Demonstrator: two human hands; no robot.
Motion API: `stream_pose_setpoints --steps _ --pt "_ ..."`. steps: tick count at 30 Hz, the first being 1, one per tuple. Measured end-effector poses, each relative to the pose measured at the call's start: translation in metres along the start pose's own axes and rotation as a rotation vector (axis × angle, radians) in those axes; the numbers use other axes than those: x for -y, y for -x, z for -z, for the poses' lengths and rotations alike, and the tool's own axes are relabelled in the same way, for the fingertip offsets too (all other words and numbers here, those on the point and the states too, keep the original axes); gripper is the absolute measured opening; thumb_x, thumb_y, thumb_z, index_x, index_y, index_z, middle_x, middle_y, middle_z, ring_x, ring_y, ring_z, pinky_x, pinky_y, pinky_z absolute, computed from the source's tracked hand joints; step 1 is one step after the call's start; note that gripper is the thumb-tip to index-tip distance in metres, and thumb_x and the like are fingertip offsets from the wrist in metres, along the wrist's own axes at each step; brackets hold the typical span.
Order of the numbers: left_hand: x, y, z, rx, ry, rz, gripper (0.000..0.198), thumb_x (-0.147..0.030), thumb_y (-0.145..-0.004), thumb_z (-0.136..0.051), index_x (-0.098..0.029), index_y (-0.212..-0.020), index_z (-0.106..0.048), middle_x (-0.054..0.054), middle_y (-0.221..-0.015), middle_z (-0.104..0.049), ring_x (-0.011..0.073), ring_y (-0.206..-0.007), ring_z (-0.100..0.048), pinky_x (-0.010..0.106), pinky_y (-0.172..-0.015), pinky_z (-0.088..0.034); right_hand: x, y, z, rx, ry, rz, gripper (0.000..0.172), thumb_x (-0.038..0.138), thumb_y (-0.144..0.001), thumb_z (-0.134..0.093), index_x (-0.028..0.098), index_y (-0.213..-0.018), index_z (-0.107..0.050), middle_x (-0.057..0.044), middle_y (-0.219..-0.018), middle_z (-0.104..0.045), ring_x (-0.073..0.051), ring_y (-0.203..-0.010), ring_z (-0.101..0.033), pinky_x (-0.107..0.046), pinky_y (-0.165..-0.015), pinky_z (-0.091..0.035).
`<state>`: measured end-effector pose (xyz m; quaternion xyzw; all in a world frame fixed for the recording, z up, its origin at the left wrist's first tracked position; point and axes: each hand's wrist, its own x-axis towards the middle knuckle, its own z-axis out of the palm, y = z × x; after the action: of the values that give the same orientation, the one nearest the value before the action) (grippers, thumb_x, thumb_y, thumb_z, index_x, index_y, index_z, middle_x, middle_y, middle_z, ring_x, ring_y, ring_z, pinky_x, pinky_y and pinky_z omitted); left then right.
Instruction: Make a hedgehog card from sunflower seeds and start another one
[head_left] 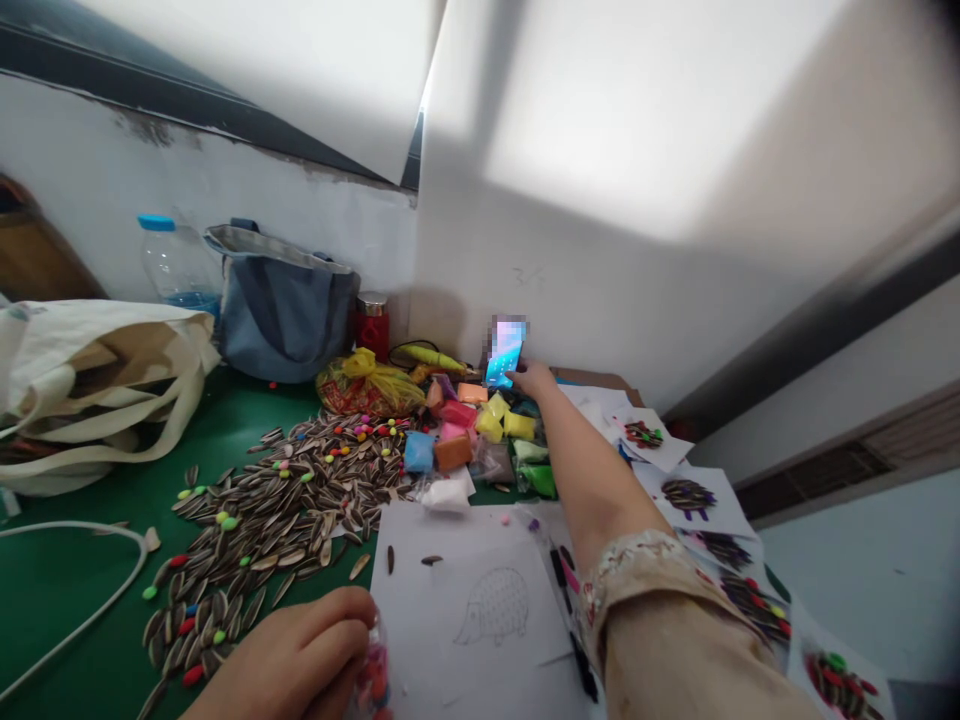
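Observation:
My left hand [300, 655] is at the bottom, its fingers curled closed on a clear plastic bag [373, 675] with red and pink bits inside. Right of it lies a white sheet [427, 640] with a pencil drawing of a hedgehog [495, 605] and a couple of loose seeds. My right arm stretches to the back, where my right hand [532, 378] grips the lower right edge of a lit phone [505, 352]. The phone stands upright by the wall; some fingers are hidden behind it. Colourful clay packets [454, 452] lie just in front.
Sunflower seeds [292, 500] with coloured beads are heaped left. Behind stand a blue bag [289, 310], a bottle [176, 265], a red flask [372, 328] and a yellow plastic bag [367, 385]. A cream tote [97, 340] and white cable [90, 615] lie left; seed pictures [688, 497] line the right.

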<state>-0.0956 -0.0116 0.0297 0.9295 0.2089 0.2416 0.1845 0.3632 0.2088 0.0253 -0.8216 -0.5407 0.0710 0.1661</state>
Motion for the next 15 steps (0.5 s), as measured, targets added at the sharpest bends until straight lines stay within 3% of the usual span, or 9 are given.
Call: stream_pose_setpoints --steps 6,15 --pt "0.0 0.0 0.002 -0.005 0.032 -0.001 0.02 -0.022 -0.093 -0.045 -0.024 -0.086 -0.063 0.004 -0.094 -0.069 0.013 -0.076 -0.067 0.018 -0.069 -0.054 0.01 0.0 -0.005 -0.048 0.035 -0.088 0.052 0.059 -0.082 -0.06 0.02 -0.115 -0.068 -0.015 -0.117 -0.069 -0.034 -0.11 -0.064 -0.04 -0.088 -0.05" --pt "0.001 0.002 0.001 0.004 0.024 -0.003 0.018 -0.02 -0.092 -0.046 -0.025 -0.088 -0.063 0.003 -0.095 -0.069 0.0125 -0.078 -0.067 0.018 -0.07 -0.054 0.01 0.001 -0.007 -0.058 0.019 -0.094 0.051 0.059 -0.084 -0.058 0.021 -0.117 -0.067 -0.014 -0.118 -0.069 -0.033 -0.11 -0.063 -0.038 -0.089 -0.049"
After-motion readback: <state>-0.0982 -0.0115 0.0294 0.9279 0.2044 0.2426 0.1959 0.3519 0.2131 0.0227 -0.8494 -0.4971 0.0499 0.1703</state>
